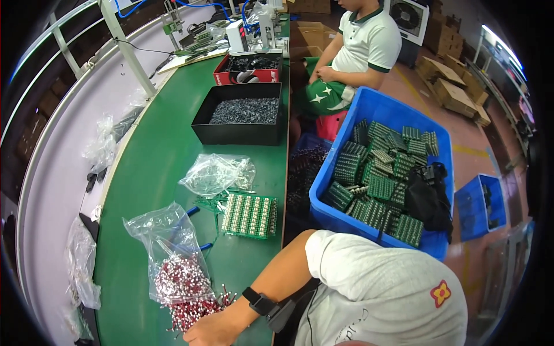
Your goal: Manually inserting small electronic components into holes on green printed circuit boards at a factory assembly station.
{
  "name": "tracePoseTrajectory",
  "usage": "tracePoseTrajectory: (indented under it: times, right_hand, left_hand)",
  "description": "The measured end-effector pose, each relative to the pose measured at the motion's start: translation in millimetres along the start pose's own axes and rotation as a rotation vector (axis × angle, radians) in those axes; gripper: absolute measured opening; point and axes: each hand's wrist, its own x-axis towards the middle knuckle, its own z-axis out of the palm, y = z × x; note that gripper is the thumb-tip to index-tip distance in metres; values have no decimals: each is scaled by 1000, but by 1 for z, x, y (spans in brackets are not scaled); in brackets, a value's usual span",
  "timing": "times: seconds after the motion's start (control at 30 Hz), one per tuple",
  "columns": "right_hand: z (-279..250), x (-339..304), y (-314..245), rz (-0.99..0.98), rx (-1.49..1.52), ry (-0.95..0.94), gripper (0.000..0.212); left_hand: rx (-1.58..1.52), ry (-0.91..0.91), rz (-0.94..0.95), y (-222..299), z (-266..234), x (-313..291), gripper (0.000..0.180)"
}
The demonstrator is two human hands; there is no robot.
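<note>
My right hand [210, 331] is at the bottom edge, with a black band [259, 301] on the wrist. Its fingers are curled in, and what they may hold is hidden. The hand rests against a heap of short red wire leads with silvery ends [193, 314], which spill from a clear plastic bag [156, 233]. Beyond the bag lie blue-handled pliers [193, 211]. A green circuit-board panel with rows of pale parts [249, 214] sits near the table's right edge. My left hand is out of view.
On the green table [144, 167] stand another clear bag [216, 173], a black box of small dark parts [236, 138] and a red box [254, 75]. To the right, a blue bin [375, 242] holds many board panels and a black cloth. A seated person [369, 43] is beyond it.
</note>
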Motion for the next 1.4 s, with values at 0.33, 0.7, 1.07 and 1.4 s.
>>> tracePoseTrajectory:
  times: [0.33, 0.7, 1.07, 1.4]
  right_hand:
    - [-2, 2, 8, 22, 71, -111, 23]
    - [-10, 3, 10, 16, 87, 0, 9]
    - [-19, 3, -7, 133, 115, -87, 12]
    - [-16, 1, -10, 161, -18, -253, 19]
  left_hand:
    - [21, 48, -34, 14, 13, -9, 52]
    - [-35, 125, -5, 1, -2, 7, 50]
    - [37, 91, -4, 8, -2, -9, 49]
    - [139, 169, 61, -9, -25, -5, 43]
